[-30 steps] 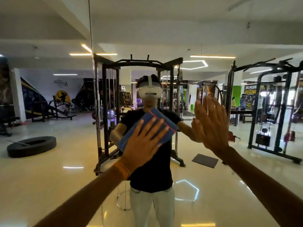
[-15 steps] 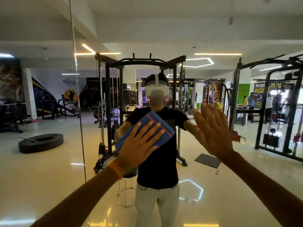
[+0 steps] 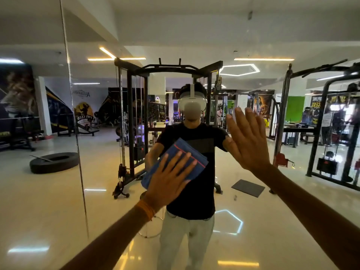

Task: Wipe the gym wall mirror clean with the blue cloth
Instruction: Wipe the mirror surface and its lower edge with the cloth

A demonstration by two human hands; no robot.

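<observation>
Mirror (image 3: 253, 221) spans the whole view, with a panel seam (image 3: 76, 143) at 9 o'clock. Right hand (image 3: 247, 141), at 2 o'clock from centre, lies flat on the glass with straight fingers, probably bracing. Left hand (image 3: 169, 178) presses spread fingers onto the folded blue cloth (image 3: 181, 151) near centre, so it lies flat against the glass for wiping.

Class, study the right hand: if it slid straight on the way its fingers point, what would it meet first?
Nothing, it seems. The right hand lies flat against the mirror, fingers pointing up and slightly left; only bare glass shows that way. The mirror's top edge is out of view.
</observation>
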